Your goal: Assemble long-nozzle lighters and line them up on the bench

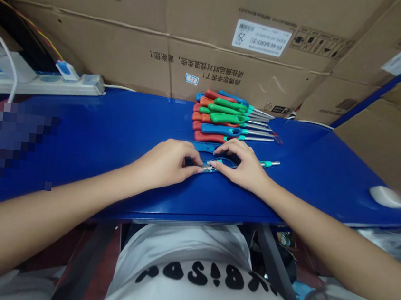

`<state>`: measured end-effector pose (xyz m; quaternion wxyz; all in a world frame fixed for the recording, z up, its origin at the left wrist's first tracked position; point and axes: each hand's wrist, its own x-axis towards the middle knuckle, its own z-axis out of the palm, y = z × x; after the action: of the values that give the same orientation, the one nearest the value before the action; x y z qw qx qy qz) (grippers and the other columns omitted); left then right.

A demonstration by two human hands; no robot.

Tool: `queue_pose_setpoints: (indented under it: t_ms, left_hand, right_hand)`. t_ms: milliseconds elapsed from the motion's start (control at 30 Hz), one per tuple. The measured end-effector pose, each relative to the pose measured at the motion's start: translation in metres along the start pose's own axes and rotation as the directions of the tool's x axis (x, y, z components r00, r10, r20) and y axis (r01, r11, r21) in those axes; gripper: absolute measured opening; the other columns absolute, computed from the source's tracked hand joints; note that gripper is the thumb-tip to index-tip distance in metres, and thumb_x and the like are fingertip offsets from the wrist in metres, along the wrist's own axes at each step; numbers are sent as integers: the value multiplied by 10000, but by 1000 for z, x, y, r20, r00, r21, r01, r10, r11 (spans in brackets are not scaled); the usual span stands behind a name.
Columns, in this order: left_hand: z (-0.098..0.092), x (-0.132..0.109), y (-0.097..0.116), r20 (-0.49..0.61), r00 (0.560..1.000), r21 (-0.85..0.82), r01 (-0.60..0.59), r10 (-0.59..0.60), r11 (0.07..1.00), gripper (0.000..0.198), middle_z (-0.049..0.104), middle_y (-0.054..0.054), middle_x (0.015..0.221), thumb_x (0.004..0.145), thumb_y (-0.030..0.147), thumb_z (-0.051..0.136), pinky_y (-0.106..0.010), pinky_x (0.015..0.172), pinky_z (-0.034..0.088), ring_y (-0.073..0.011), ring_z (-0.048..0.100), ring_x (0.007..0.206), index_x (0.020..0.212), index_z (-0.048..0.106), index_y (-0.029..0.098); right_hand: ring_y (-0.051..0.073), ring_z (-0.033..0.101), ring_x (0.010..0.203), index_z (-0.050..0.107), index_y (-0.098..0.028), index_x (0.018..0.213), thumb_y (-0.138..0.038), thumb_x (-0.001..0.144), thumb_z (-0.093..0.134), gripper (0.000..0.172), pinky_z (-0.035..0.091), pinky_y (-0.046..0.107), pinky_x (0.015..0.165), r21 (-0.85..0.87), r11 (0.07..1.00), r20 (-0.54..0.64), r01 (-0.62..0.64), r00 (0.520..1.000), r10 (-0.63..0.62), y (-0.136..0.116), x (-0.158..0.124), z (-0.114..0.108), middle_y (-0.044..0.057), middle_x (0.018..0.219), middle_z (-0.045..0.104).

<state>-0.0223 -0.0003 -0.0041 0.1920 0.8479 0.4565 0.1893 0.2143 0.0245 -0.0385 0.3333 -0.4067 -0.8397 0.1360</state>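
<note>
An opened long-nosed gas lighter (pixel 208 167) lies on the blue table, its inner parts showing, with a teal collar and metal tip (pixel 271 164) pointing right. My left hand (pixel 176 161) closes thumb and fingers in a pinch at its left end. Curved over the middle, my right hand (pixel 244 164) presses its thumb on the inner parts; its fingers arch toward a separate blue half shell (pixel 204 146) just behind. Part of the lighter is hidden beneath the right hand. Behind the hands lies a pile of whole lighters (pixel 225 118) with red, orange, green and blue handles.
Large cardboard boxes (pixel 125 46) stand along the back of the blue table (pixel 118 117). A white power strip (pixel 85 85) with plugs and cables sits at the back left. At the right edge is a white rounded object (pixel 386 196).
</note>
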Motion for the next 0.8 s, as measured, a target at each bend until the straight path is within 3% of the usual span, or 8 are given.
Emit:
queue_pose_setpoints:
  t_ms: [267,400,533,667,800]
  left_hand:
    - [2,-1,-1,-13,1000,25,-10,11,1000,124,766,-5,918,876,310,694,-274,669,461,-159,658,705,911,772,220]
    - [-1,-3,0,-26,997,18,-70,71,997,165,766,-11,911,877,334,693,-275,694,484,-162,669,735,944,788,217]
    - [-2,-6,3,-99,991,132,-76,89,988,224,766,-27,962,890,371,675,-311,719,507,-204,681,830,1019,772,216]
    - [4,-7,4,-97,956,219,-252,278,943,242,729,-64,1108,952,344,604,-393,920,512,-256,632,1041,1098,727,196]
    - [14,-6,3,-26,926,213,-364,378,907,277,661,-113,1234,1004,259,515,-416,998,502,-266,578,1153,1219,668,176]
  right_hand:
    - [257,633,1000,695,-240,979,-366,831,799,220,433,442,897,-47,999,20,-12,1000,13,-1,0,2,43,1012,690]
    - [220,639,912,687,-226,921,-338,875,747,135,480,394,833,40,998,-87,47,995,-44,0,1,-2,46,959,677]
    - [190,624,824,662,-222,909,-248,945,628,56,492,355,774,70,986,-187,150,973,-135,4,0,-20,46,896,686]
    - [201,622,828,655,-230,925,-227,916,653,9,467,387,832,-51,965,-52,259,964,-261,11,-6,-39,27,861,701]
    - [221,620,882,649,-239,946,-241,909,641,37,430,406,859,-112,963,128,247,964,-233,14,-14,-47,34,919,718]
